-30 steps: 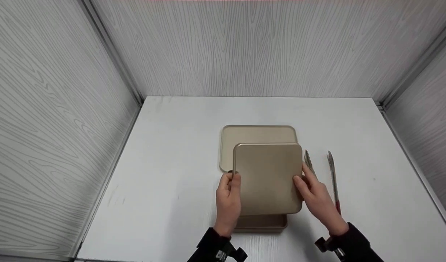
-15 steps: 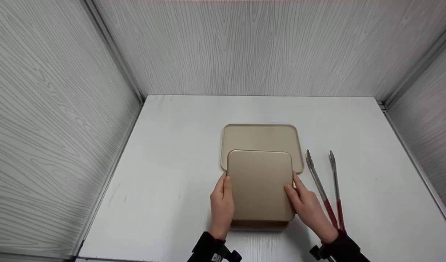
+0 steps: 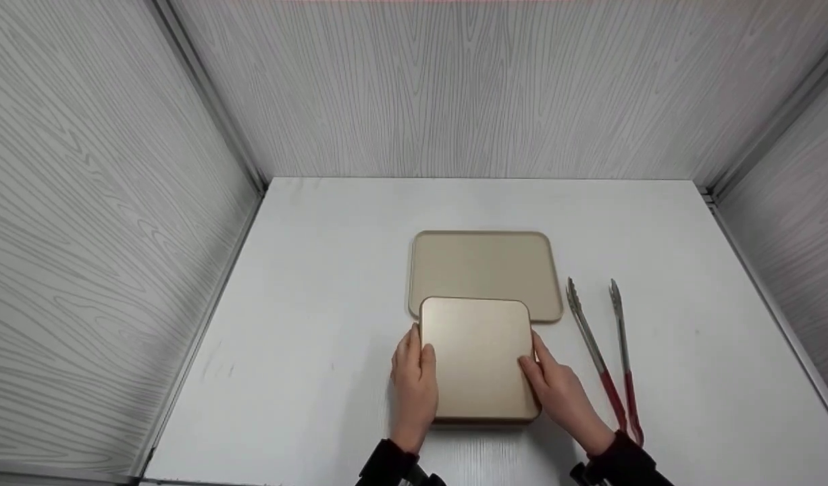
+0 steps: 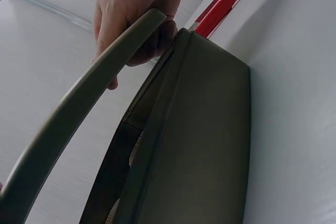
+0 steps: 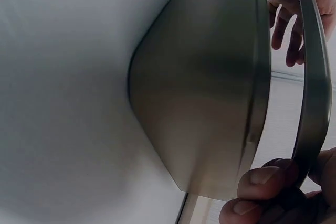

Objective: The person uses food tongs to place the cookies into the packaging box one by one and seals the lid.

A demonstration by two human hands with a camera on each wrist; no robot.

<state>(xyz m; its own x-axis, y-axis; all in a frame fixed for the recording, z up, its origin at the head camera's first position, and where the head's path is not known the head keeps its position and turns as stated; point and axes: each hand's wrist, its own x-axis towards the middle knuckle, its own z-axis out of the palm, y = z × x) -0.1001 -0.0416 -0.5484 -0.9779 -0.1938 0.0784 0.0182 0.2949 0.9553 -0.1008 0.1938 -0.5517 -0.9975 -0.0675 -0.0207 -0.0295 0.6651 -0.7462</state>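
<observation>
A gold-coloured metal lid with rounded corners is held level between both hands, close over a deeper box of like colour. Both wrist views show a narrow gap between lid and box rim. My left hand holds the lid's left edge, thumb along the top. Opposite it, my right hand pinches the right edge, thumb on top and fingers curled beneath. In the head view the lid hides most of the box, and what is inside it does not show.
A shallow gold tray lies on the white table just behind the lid, partly overlapped by it in the head view. To the right, metal tongs with red handles lie spread. Grey wood-grain walls enclose the table.
Both hands have brought the lid down and toward the front, from tilted up to lying flat close over the box. More of the tray behind and the tongs now shows.
</observation>
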